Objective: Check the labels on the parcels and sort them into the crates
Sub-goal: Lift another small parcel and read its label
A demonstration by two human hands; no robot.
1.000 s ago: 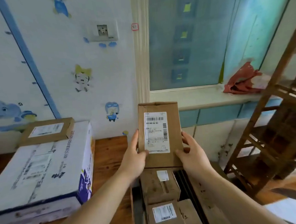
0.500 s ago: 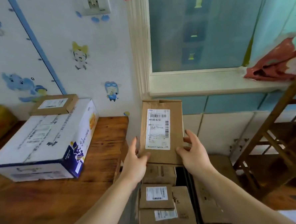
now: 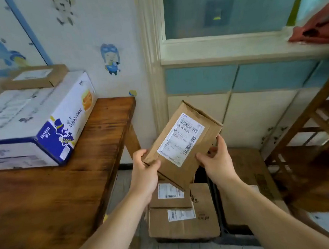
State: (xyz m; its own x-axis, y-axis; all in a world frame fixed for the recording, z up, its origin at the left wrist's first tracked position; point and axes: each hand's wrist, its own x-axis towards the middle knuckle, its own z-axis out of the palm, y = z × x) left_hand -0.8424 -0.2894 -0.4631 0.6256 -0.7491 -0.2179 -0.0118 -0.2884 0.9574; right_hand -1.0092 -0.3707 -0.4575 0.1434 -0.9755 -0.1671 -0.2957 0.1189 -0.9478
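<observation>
Stacked parcels [image 3: 182, 222] with labels are seen low down in what looks to be a dark crate [image 3: 188, 238], beside the surface [image 3: 57, 188]. Just above them a flat brown parcel [image 3: 198, 151] is held in the air. Its lower-left corner is pinched by the left hand [image 3: 145, 169], fingers curled round it. Its right edge is gripped by the right hand [image 3: 218, 163], thumb on the face. The long axis is tilted, top leaning up and right. The label [image 3: 181, 139] is turned to the camera, but the text is too small to read. The cardboard is creased. Farther left, a white box [image 3: 38, 120] is seen.
</observation>
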